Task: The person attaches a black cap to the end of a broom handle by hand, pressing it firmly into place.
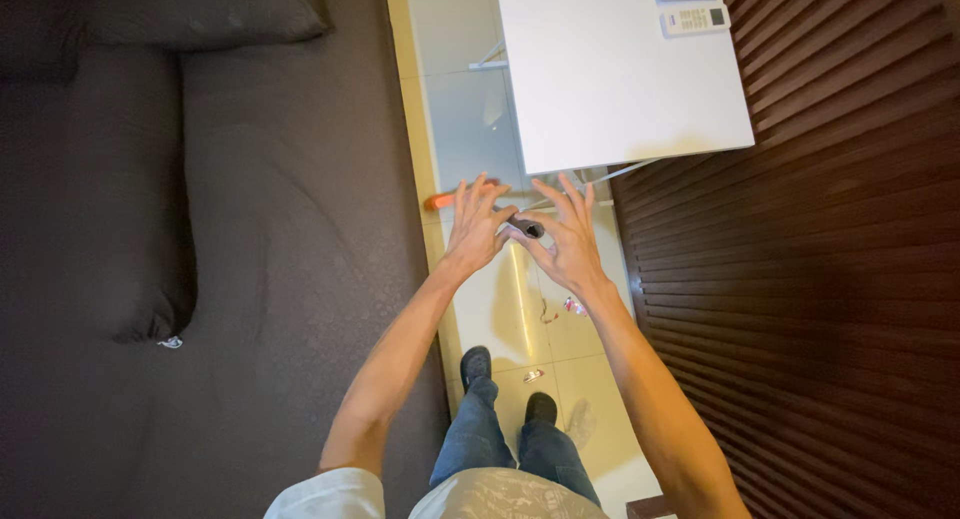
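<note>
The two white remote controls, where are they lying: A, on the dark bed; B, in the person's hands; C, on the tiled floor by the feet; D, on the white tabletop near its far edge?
D: both white remote controls rest on the white tabletop at its far edge, away from both hands.

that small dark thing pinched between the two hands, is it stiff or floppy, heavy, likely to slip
The small dark object looks stiff: it keeps a straight, stubby shape between the left hand and right hand. It is probably light, since only fingertips carry it and the other fingers are spread. With so slight a hold it might slip; its surface is too small to judge.
</note>
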